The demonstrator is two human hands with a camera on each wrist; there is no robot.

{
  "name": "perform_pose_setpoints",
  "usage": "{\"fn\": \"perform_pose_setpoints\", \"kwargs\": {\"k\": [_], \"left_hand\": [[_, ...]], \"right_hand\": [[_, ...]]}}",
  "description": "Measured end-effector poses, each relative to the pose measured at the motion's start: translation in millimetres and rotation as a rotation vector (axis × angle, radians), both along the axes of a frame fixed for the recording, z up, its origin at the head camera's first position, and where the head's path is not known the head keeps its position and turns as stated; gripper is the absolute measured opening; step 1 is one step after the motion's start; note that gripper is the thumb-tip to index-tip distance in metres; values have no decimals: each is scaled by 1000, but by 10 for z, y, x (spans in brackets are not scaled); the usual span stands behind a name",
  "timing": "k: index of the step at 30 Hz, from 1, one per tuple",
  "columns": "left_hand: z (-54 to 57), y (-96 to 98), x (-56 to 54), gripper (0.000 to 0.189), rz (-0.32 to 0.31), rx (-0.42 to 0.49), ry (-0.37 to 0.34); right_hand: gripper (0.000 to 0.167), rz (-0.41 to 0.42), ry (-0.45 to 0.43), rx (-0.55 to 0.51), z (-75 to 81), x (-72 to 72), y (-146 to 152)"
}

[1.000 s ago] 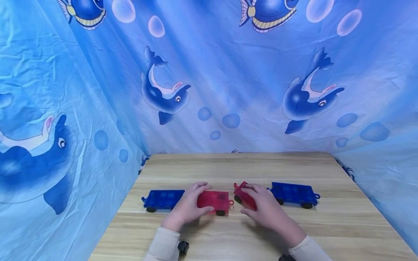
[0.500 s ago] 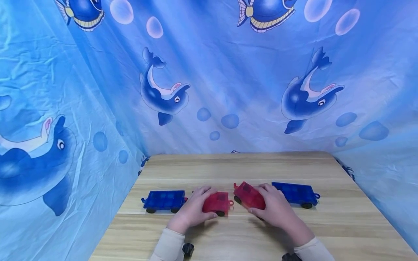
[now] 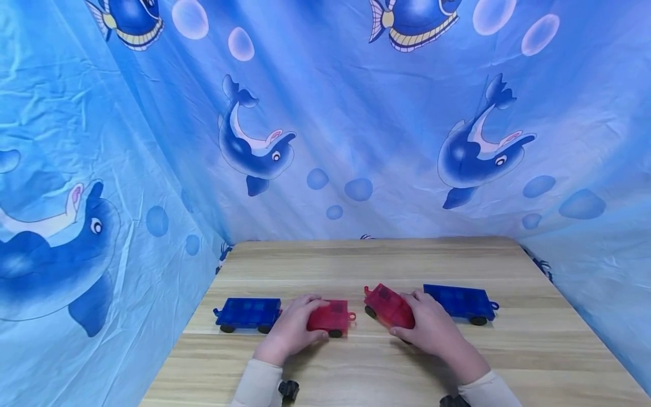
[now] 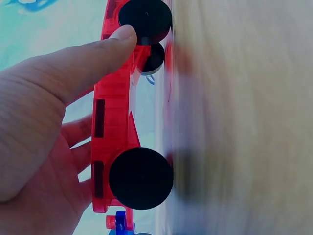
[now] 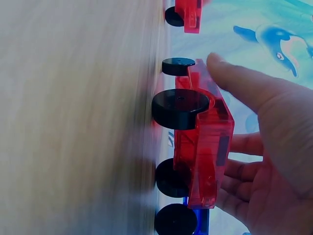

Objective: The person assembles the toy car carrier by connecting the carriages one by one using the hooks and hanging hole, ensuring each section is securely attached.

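My left hand [image 3: 291, 330] holds a translucent red toy train car [image 3: 329, 315] with black wheels. Its thumb lies along the near side by a wheel in the left wrist view, the other fingers behind. A blue train car [image 3: 248, 312] is linked to that car's left end, the joint partly hidden in the head view. My right hand [image 3: 434, 325] grips a second red train car [image 3: 389, 308], which stands at a slant, thumb on its near edge. Between the two red cars is a gap. Another blue train car [image 3: 460, 301] stands partly behind the right hand.
The cars stand in a row across the wooden table [image 3: 376, 260]. Blue sheets [image 3: 325, 141] printed with dolphins and fish hang behind and at both sides. A small black object [image 3: 289, 390] is by the left sleeve, another black object [image 3: 454, 400] by the right.
The left hand has lately drawn its red car slightly left, and the linked blue car moved too. The right hand shifted right along its red car, which has barely moved.
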State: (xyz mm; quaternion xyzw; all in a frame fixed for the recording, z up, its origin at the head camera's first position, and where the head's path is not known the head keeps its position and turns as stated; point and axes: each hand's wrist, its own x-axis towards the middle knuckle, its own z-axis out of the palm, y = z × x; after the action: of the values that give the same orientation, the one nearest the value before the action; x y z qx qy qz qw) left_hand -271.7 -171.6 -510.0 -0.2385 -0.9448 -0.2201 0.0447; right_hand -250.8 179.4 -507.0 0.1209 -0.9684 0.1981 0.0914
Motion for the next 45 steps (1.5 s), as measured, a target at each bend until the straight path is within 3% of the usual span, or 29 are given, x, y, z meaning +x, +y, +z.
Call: {"fn": "perform_pose_setpoints", "kwargs": {"k": [7,23,45], "left_hand": [[2,-45,1,67,8,50,-41],[-22,-119,-9,69,-15,64,-30],[-21,-222,-30,69,47,139,-82]], "right_hand": [[81,5,1,32,9,14,-22],[76,45,-13,-2,-16,14,-38],[67,58,-16,-7,-64,8,-51]]}}
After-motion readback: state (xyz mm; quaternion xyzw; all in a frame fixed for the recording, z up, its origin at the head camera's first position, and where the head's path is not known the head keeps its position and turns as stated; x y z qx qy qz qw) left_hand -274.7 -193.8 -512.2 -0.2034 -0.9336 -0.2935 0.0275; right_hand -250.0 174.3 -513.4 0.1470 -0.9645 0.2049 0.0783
